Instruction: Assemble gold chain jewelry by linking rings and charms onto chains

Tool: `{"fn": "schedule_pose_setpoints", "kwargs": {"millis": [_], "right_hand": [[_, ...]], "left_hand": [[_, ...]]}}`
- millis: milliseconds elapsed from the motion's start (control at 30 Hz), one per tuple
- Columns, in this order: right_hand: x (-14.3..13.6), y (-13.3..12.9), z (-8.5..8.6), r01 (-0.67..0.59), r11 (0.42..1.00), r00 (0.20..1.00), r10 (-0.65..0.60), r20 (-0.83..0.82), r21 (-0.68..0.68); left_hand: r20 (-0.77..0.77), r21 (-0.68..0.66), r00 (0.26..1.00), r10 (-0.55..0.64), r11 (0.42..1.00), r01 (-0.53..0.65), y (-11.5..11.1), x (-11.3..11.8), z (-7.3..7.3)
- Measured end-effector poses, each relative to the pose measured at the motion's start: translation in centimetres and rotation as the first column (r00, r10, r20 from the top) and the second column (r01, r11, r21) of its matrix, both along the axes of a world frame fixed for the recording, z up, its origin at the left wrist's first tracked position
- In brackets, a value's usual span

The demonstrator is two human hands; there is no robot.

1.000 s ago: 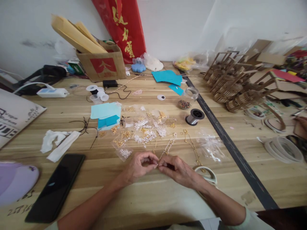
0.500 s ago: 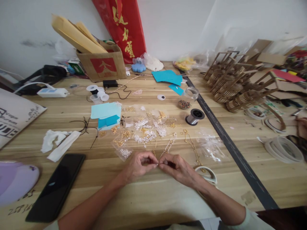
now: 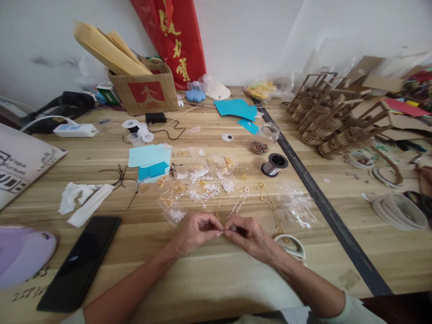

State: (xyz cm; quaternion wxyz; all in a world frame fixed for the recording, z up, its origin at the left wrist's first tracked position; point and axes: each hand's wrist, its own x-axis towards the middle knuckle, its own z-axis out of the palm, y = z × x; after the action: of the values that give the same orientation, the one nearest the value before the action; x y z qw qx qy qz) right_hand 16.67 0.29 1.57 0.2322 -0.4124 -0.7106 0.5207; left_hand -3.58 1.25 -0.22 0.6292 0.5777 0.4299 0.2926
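Observation:
My left hand (image 3: 199, 230) and my right hand (image 3: 248, 236) meet at the fingertips over the front of the wooden table. Both are pinched closed, and whatever lies between thumb and finger is too small to name. Just beyond my right hand a silver chain (image 3: 239, 202) lies on the wood. To its right runs a gold chain (image 3: 270, 204), its near end by a white ring-shaped roll (image 3: 290, 246) beside my right wrist. Past my fingers are small bags of silver-coloured findings (image 3: 207, 192) and gold-coloured findings (image 3: 177, 188).
A wire spool (image 3: 274, 165) and a jar of beads (image 3: 265, 138) stand behind the chains. Clear plastic bags (image 3: 299, 207) lie right, a black phone (image 3: 81, 263) left. Wooden baskets (image 3: 332, 119) stand at the back right. Another person's hand (image 3: 425, 177) shows at the right edge.

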Motion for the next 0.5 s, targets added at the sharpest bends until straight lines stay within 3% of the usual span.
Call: {"fn": "schedule_pose_setpoints", "kwargs": {"millis": [233,500], "right_hand": [[-0.08,0.03,0.06,0.003,1.000,1.000,-0.003,0.007,0.000],[-0.03,0.09,-0.07,-0.006,1.000,1.000,0.005,0.020,0.009]], "left_hand": [[0.059,-0.077,0.998,0.001,0.997,0.003,-0.12,0.18,0.17],[0.089,-0.070,0.996,0.025,0.997,-0.019,-0.21,0.42,0.51]]}}
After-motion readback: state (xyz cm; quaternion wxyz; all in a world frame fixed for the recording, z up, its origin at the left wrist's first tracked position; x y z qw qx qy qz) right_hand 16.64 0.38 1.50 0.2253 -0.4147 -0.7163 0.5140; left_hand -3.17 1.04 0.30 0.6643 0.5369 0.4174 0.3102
